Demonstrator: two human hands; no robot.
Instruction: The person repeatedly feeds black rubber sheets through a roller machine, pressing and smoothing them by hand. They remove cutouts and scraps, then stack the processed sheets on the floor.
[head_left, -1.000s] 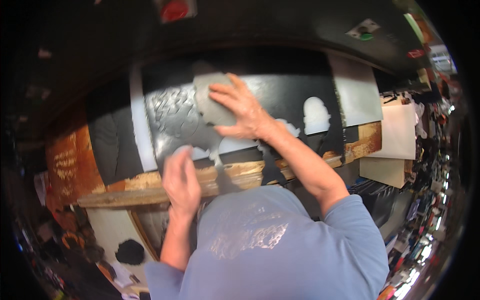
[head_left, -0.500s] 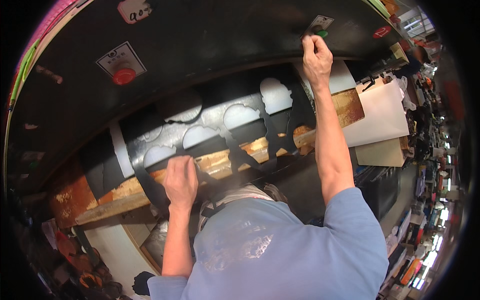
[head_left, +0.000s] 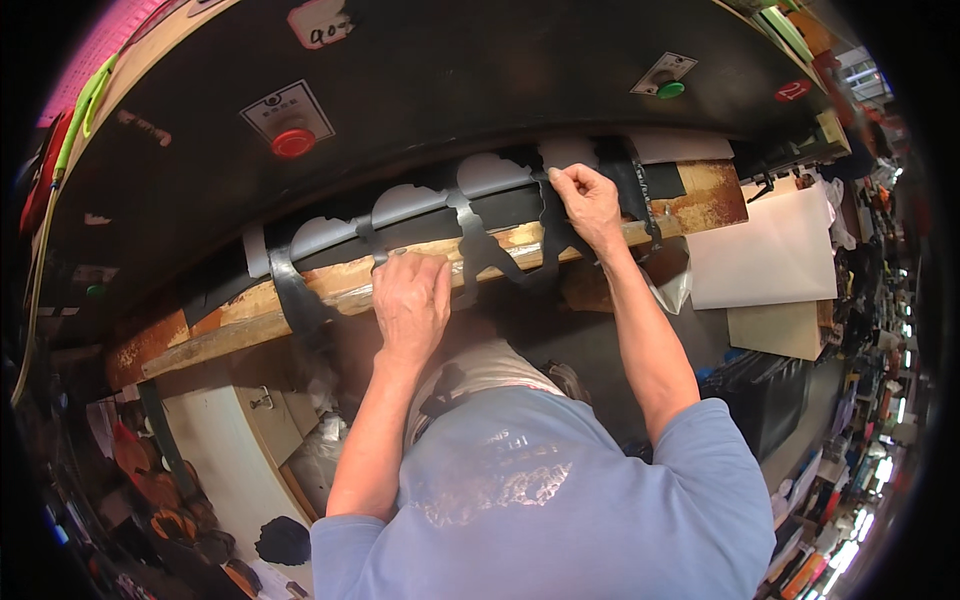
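Note:
A black sheet [head_left: 480, 245] with several rounded shapes cut out of it lies over a worn wooden board [head_left: 240, 315] under a dark machine head. White backing [head_left: 410, 200] shows through the holes. My left hand [head_left: 410, 300] rests on the sheet's near edge with its fingers curled over a strip. My right hand [head_left: 590, 205] pinches a strip of the same sheet further right, close to the machine head.
The dark machine head [head_left: 450, 80] overhangs the board and carries a red button [head_left: 293, 142] and a green button [head_left: 670, 88]. White and tan boards [head_left: 770, 250] lie to the right. A cabinet [head_left: 230, 450] and clutter stand at the lower left.
My right hand has come down from the green button to the black sheet. My left hand has stayed on the sheet's near edge.

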